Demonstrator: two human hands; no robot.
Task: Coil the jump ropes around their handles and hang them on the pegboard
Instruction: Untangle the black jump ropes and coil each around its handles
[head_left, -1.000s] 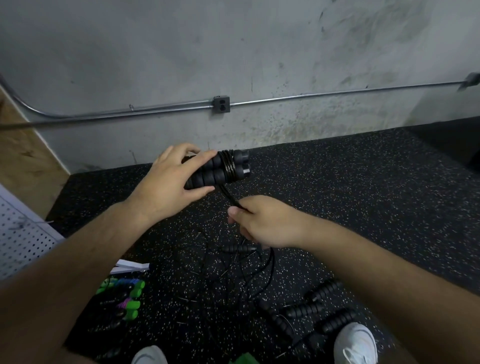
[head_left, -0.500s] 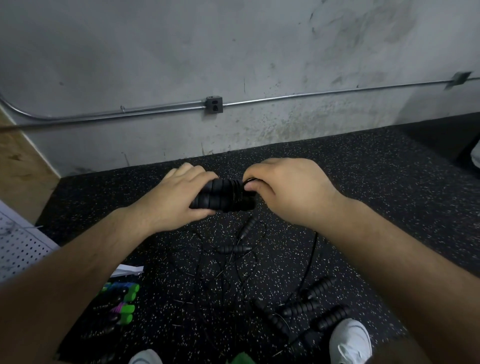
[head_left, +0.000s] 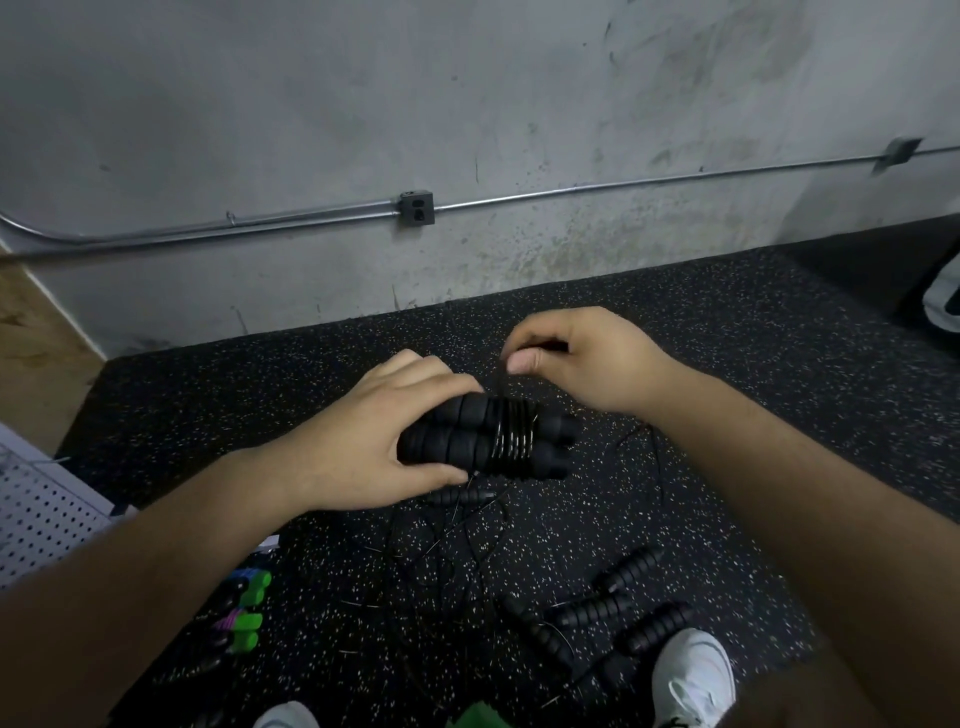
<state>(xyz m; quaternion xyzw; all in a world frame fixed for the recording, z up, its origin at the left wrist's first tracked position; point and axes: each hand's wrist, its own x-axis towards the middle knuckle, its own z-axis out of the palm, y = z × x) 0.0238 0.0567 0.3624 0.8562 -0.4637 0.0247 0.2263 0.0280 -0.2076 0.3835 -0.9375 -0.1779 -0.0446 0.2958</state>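
My left hand (head_left: 374, 441) grips a pair of black ribbed jump rope handles (head_left: 545, 441) held side by side, level, ends pointing right. Several turns of thin black rope (head_left: 514, 434) are wound around their middle. Just above and right of the handles, my right hand (head_left: 587, 358) pinches the thin rope between thumb and fingers. The loose rest of the rope (head_left: 649, 447) trails down to the floor. A white pegboard (head_left: 36, 514) shows at the left edge.
More black handles (head_left: 613, 608) and tangled black ropes (head_left: 441, 566) lie on the speckled black rubber floor. Green-ended handles (head_left: 244, 608) lie at lower left. My white shoes (head_left: 691, 675) are at the bottom. A grey wall with conduit and an outlet box (head_left: 416, 208) stands ahead.
My right hand went from below the handles up over their right end and now sits above them with the rope, adding turns. The left hand keeps its grip on the handles.
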